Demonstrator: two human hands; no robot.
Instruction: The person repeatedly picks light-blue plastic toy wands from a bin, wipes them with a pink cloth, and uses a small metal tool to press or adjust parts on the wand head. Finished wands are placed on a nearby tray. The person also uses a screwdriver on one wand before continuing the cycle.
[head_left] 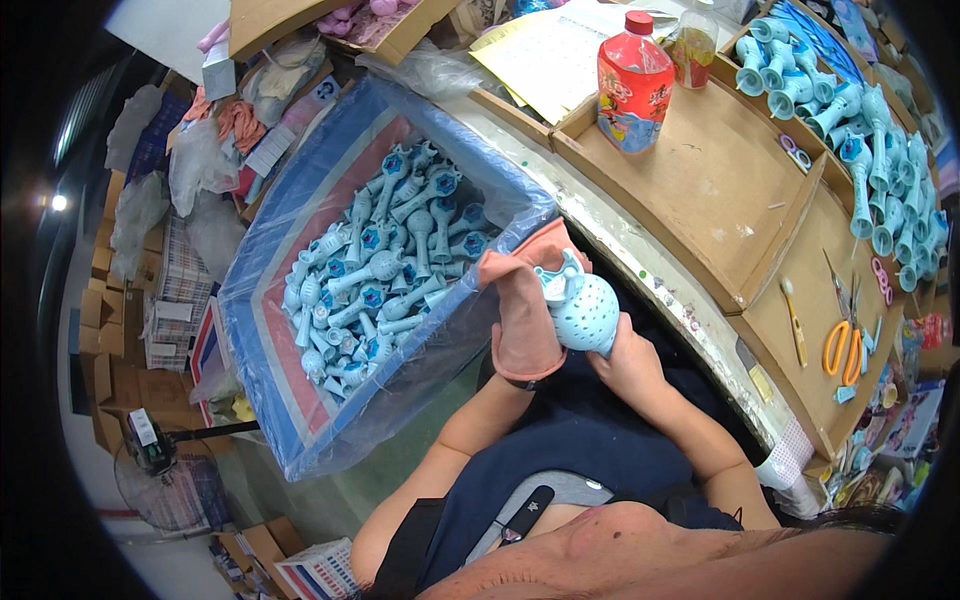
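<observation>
A light blue plastic piece (588, 316) with a round body dotted with small holes is held in front of my chest. My left hand (528, 315), in a salmon-pink glove, closes on its left side near a small bracket-like top; the piece hides some of those fingers. On the lower right of the round body, the bare fingers of my right hand (634, 362) are wrapped round it. Just left of the glove stands a big box (290, 410) lined with clear plastic. Heaped inside are many light blue long-necked plastic parts (385, 265), several with dark blue flower-shaped ends.
Along the workbench (660, 270), cardboard trays (700, 200) hold a red bottle (636, 85), orange-handled scissors (843, 352) and a yellow-handled brush (794, 322). More blue parts (880, 150) are piled far right. A fan (165, 470) stands at lower left.
</observation>
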